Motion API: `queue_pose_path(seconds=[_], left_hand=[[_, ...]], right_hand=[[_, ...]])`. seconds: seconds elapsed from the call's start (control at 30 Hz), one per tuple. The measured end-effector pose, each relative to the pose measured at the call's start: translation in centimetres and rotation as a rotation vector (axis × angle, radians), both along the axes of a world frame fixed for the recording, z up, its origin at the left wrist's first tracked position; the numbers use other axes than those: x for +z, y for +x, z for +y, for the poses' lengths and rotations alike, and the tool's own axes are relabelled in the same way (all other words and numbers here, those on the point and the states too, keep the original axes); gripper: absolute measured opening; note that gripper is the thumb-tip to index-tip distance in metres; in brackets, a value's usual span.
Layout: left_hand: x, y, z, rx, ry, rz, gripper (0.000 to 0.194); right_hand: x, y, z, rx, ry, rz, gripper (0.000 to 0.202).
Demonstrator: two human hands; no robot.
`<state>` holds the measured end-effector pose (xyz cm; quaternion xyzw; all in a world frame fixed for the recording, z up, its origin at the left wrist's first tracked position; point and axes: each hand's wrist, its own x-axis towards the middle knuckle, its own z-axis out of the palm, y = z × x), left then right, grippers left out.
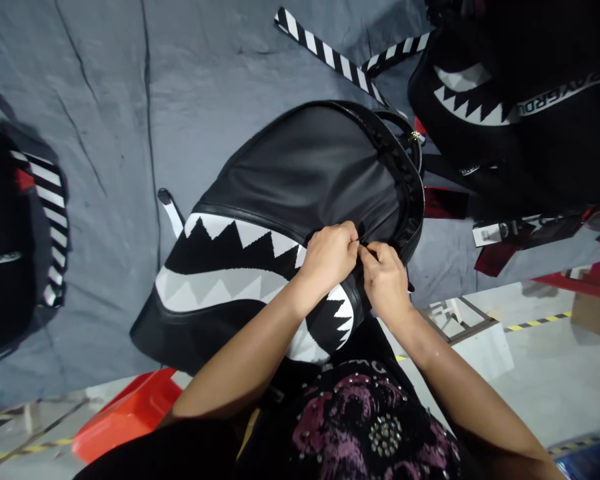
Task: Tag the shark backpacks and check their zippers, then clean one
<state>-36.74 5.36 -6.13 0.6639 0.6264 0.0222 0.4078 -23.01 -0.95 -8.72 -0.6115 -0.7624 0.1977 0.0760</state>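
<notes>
A black backpack (300, 173) with a white and grey shark-teeth pattern lies on the grey cloth-covered table (130, 80), its main zip open along the right edge. My left hand (327, 257) and my right hand (386, 279) meet at the bag's near right side. Both pinch a small dark part there, likely a zip pull, which the fingertips mostly hide. My forearms reach up from the bottom of the picture over my dark patterned top.
A second shark-teeth backpack (505, 100) lies at the upper right, with a black-and-white striped strap (330, 57) beside it. Another black bag (20, 233) sits at the left edge. A red crate (125, 413) stands on the floor below the table. Tags (500, 233) lie right.
</notes>
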Motion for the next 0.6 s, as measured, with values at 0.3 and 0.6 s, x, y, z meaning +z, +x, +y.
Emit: queue_pose_path(seconds=[0.3, 0.6], left_hand=[[-0.6, -0.1, 0.0, 0.0, 0.02, 0.014, 0.011], [-1.1, -0.2, -0.2, 0.013, -0.005, -0.012, 0.011]], right_hand=[[-0.6, -1.4, 1.0, -0.195, -0.043, 0.049, 0.032], [0.3, -1.6, -0.6, -0.047, -0.038, -0.027, 0.037]])
